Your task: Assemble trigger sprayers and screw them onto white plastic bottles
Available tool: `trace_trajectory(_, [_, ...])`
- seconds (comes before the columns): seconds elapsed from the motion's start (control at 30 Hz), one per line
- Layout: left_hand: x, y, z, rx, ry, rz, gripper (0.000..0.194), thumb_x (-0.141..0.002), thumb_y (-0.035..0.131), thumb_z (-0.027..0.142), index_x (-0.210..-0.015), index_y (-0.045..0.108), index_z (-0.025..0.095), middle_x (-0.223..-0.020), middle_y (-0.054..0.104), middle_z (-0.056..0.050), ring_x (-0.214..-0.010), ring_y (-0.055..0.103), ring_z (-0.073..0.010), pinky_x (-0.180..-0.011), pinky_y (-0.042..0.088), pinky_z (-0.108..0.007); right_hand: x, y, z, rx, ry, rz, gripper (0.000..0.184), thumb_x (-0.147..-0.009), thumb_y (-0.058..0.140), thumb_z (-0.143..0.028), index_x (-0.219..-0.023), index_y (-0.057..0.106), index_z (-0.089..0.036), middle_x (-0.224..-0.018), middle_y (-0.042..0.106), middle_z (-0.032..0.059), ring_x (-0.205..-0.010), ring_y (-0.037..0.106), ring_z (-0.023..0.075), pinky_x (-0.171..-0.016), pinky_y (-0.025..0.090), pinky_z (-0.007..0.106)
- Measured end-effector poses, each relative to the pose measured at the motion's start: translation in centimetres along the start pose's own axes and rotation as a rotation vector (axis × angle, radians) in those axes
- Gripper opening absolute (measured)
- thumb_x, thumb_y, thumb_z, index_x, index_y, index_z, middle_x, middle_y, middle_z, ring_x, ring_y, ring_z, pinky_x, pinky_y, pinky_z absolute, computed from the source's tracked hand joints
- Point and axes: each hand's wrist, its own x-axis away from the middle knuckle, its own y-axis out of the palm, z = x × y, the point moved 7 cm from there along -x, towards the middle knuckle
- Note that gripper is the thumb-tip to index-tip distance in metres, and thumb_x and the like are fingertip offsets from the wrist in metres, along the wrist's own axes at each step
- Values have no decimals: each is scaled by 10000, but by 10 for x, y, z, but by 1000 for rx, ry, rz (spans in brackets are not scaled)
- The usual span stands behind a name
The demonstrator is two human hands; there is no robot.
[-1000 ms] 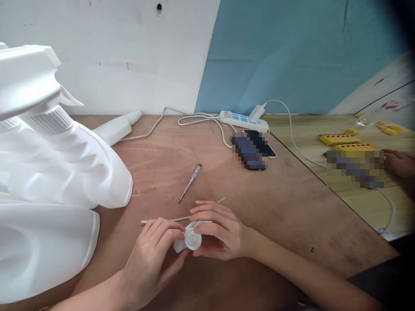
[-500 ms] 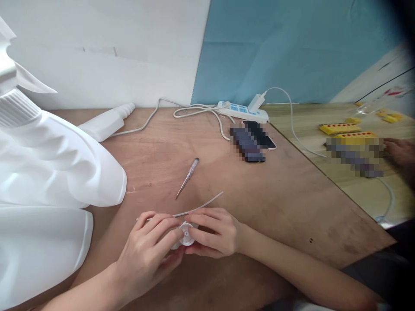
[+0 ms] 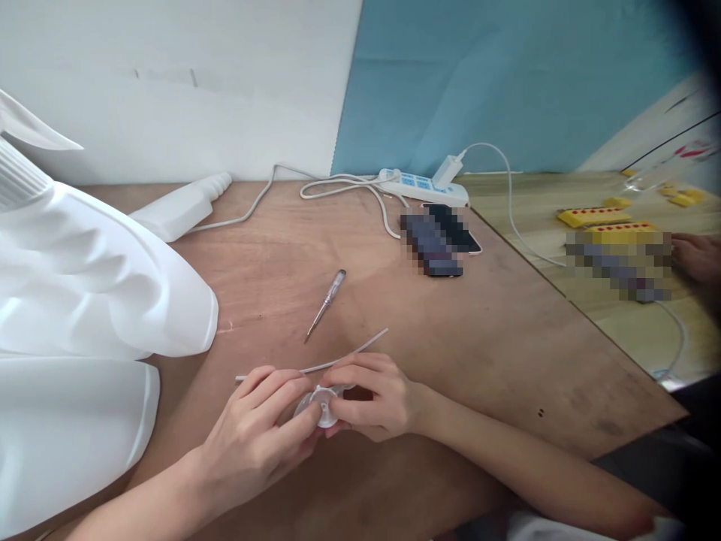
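Observation:
Between my two hands is a small round translucent white plastic part with a raised centre, like a cap or spray-head piece. My left hand pinches it from the left, thumb pressed near its middle. From the other side my right hand grips it with thumb and fingers; the part's underside is hidden. Just beyond the fingertips lies a thin white plastic tube, partly covered by the hands. Farther off rests a small screwdriver with a clear handle, its tip toward me.
Large white plastic bottles lie along the left, with a smaller white bottle behind. At the back are a power strip with a cord and phones. On the right-hand table are yellow blocks and another person's hand.
My fingers have shifted slightly around the round part, and more of its left side shows. The whole view has moved a little; the tube and screwdriver stay put on the table.

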Motion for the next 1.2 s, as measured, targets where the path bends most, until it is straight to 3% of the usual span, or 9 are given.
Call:
trace_trajectory(0.2, [6,6,-7,60,-45,-23,195,-783,513,69,-924,574,188,-884,619,-69,-773,543,-163,-668,401,-303,-1,1,7,-98,80,-3,136,-790,605,-325,-793,633,-193,-851,644,47,-679,548,109,-576,446,226])
trace_trajectory(0.57, [8,7,-9,61,-39,-46,174,-773,507,81,-892,558,197,-889,607,-68,-748,515,-174,-642,373,-314,-4,2,3,-118,43,-2,171,-751,651,-289,-848,585,-164,-870,661,53,-737,556,153,-629,487,264])
trace_trajectory(0.8, [11,9,-12,52,-142,-12,213,-749,523,105,-957,526,152,-919,606,-84,-797,540,-184,-680,379,-312,1,5,18,-292,270,54,455,-691,707,-355,-1013,439,-176,-815,659,40,-710,578,132,-639,499,260])
trace_trajectory(0.97, [11,11,-5,32,-103,-58,305,-707,489,83,-1008,501,129,-995,591,-120,-875,536,-221,-720,393,-342,0,7,12,-276,244,67,374,-745,653,-362,-994,437,-186,-828,655,37,-713,582,122,-635,501,245])
trace_trajectory(1.2, [13,10,-5,53,-100,-44,267,-689,476,89,-947,503,150,-937,612,-97,-847,552,-219,-710,396,-350,-3,0,18,-346,188,13,356,-748,654,-354,-980,463,-164,-828,642,44,-756,586,126,-675,500,247])
